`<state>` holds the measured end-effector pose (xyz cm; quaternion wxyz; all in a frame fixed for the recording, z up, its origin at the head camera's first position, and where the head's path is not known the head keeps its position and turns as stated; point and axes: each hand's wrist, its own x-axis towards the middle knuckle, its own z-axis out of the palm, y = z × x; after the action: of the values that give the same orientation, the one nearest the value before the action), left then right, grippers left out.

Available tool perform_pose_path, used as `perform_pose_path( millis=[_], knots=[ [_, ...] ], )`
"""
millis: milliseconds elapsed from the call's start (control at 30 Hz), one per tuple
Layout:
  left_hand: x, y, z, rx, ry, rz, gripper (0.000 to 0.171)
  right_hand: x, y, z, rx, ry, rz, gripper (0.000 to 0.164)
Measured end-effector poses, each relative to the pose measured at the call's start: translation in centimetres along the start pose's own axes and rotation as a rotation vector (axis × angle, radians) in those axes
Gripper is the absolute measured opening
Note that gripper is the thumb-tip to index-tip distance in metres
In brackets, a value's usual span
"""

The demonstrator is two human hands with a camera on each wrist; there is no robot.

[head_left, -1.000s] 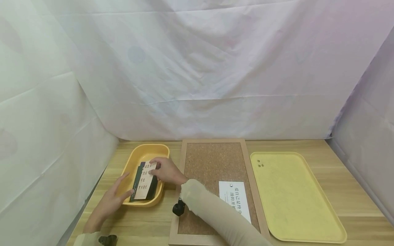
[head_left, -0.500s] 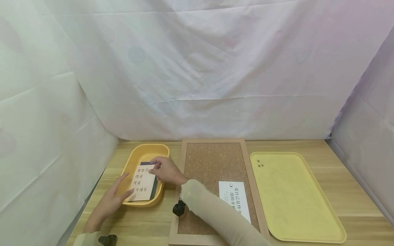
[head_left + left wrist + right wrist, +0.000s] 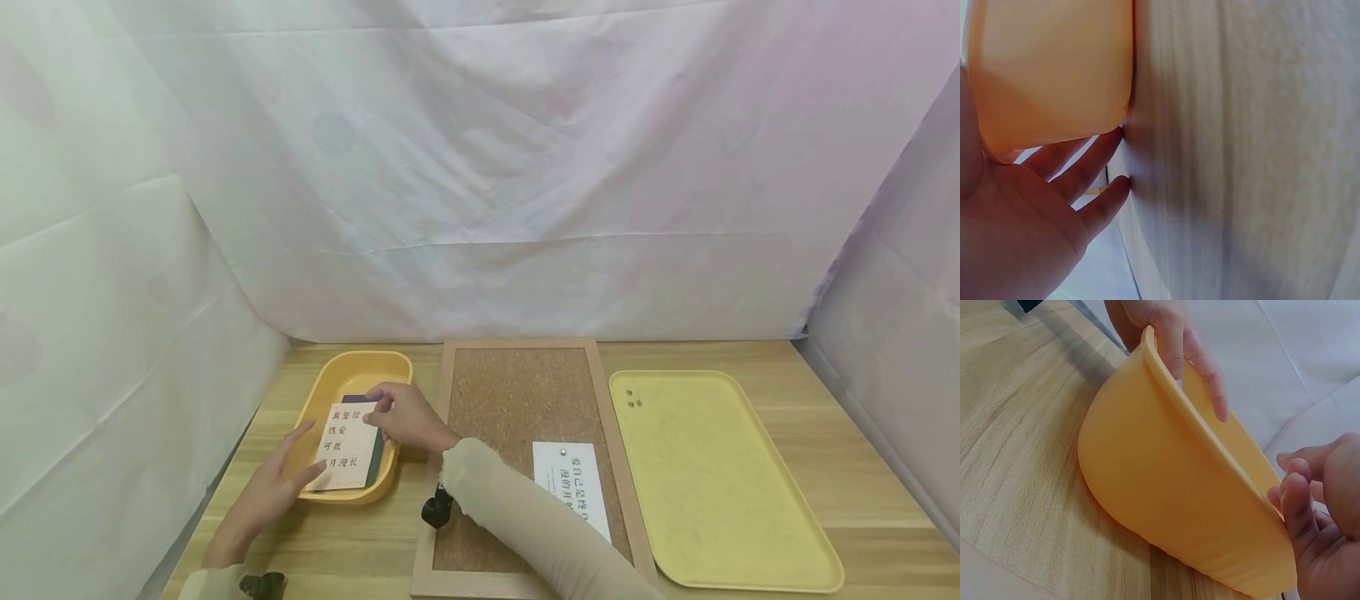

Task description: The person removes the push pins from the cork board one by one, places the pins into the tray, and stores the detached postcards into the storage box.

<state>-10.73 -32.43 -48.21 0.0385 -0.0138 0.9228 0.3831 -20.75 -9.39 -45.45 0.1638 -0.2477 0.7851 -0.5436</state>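
Observation:
A cream card point(image 3: 346, 442) with several lines of dark characters lies over a dark green card point(image 3: 374, 458) and a dark purple card point(image 3: 357, 398) in the yellow bin point(image 3: 375, 358). My right hand point(image 3: 408, 417) pinches the cream card near its upper right corner. In the right wrist view, that hand's fingers point(image 3: 1300, 500) are curled at the bin's rim, and the cards are hidden. At the bin's near left corner, my left hand point(image 3: 264, 496) holds the wall, its thumb inside over the card's edge. Its other fingers point(image 3: 1082, 175) reach behind the bin in the left wrist view.
A wood-framed cork board point(image 3: 517, 392) lies beside the bin. A white lettered card point(image 3: 555, 479) is pinned on it, partly covered by my right sleeve. Further right, a yellow tray point(image 3: 720, 483) holds several small pins point(image 3: 632, 403). White cloth point(image 3: 480, 167) surrounds the table.
The cream card has swung from a tilted, edge-up position to facing up, covering most of the green card. Both hands stay nearly in place.

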Motion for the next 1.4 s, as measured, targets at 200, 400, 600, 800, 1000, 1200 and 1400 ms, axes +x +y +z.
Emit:
perform_pose_path(
  millis=[200,400,600,800,1000,1200,1400],
  knots=[
    [0.1,0.1,0.0,-0.005,-0.010,-0.012,0.073,-0.3,-0.2,-0.1,-0.005,-0.003,-0.004,0.031],
    [0.1,0.1,0.0,0.013,-0.010,-0.015,0.073,-0.4,-0.2,-0.4,-0.030,-0.014,-0.036,0.030],
    [0.1,0.1,0.0,0.022,-0.009,-0.007,0.073,-0.7,-0.3,-1.0,-0.054,-0.033,-0.056,0.028],
    [0.0,0.1,-0.1,0.031,-0.003,-0.006,0.073,-1.3,-0.2,-1.5,-0.141,-0.044,-0.065,0.021],
    [0.0,0.2,-0.1,0.037,-0.012,-0.021,0.074,-2.4,-0.3,-2.4,-0.153,-0.070,-0.044,0.020],
    [0.0,0.2,-0.1,0.039,-0.010,-0.016,0.074,-3.1,0.5,-3.2,-0.132,-0.098,-0.044,0.023],
    [0.0,0.2,-0.2,0.030,-0.010,-0.015,0.074,-3.8,1.1,-3.9,-0.150,-0.110,-0.055,0.020]
  ],
)
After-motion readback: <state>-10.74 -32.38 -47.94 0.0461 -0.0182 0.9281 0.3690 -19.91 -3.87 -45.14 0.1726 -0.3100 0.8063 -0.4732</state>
